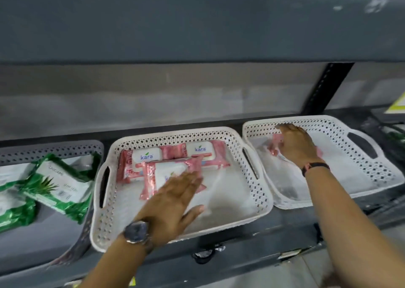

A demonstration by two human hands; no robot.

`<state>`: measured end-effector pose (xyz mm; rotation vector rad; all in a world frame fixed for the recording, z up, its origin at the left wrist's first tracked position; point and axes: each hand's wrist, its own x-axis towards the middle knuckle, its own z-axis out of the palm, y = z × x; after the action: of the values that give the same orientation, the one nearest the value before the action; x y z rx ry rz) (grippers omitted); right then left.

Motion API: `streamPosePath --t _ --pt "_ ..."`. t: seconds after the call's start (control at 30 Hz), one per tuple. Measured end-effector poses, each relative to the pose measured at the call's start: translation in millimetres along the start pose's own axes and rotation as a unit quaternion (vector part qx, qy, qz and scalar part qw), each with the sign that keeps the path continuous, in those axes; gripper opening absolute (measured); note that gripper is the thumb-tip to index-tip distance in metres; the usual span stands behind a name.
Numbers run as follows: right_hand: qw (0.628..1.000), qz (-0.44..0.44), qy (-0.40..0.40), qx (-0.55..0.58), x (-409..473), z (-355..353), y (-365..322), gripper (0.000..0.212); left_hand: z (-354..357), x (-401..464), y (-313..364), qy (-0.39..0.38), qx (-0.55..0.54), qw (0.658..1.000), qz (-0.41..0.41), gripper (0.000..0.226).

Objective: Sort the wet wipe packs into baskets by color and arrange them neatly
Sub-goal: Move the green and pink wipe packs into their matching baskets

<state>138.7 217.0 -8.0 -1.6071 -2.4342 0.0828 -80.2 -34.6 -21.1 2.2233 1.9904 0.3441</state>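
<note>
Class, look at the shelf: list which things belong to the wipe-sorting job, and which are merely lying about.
Job:
pink packs
green packs
grey basket
middle basket
right basket
left hand
right hand on a pink pack

Lying about:
black upright
yellow label

Left hand [173,202] lies flat, fingers spread, on a pink pack [173,171] in the middle white basket [252,202], two more pink packs [175,154] lined along its back wall. Right hand [295,145] covers a pink pack [275,146] in the right white basket [361,156]. Green packs [59,184] fill the grey basket [87,217] at the shelf's left end.
</note>
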Motion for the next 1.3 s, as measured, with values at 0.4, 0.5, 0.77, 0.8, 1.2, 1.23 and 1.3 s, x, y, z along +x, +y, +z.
streamPosePath --t 0.4,0.5,0.77,0.8,1.2,1.23,1.3 --pt "0.98 0.046 -0.194 -0.022 9.2 20.6 98.5 0.08 55.8 93.6 87.5 -0.06 -0.016 0.992 0.114 0.065" --pt "0.989 0.055 -0.139 -0.015 6.2 20.7 95.7 0.076 60.9 91.4 87.4 -0.046 -0.022 0.992 0.111 0.064" --pt "0.989 0.023 0.114 0.092 -29.0 -13.5 24.5 0.065 39.4 69.9 72.4 -0.031 0.007 0.995 0.096 0.062" --pt "0.983 -0.008 0.142 0.113 -36.2 -18.4 6.1 0.064 33.6 61.6 64.4 -0.028 0.009 0.996 0.081 0.065" --pt "0.993 -0.037 -0.026 0.107 -91.2 38.2 -131.8 0.076 2.5 -61.9 -32.6 0.047 0.014 0.995 -0.085 0.081" --pt "0.991 -0.021 -0.05 0.121 -94.1 41.9 -133.0 0.076 4.2 -64.6 -34.4 0.039 0.022 0.995 -0.093 0.075" --pt "0.988 -0.011 -0.089 0.123 -97.1 46.4 -132.4 0.077 1.6 -66.1 -34.2 0.026 0.055 0.994 -0.094 0.064"
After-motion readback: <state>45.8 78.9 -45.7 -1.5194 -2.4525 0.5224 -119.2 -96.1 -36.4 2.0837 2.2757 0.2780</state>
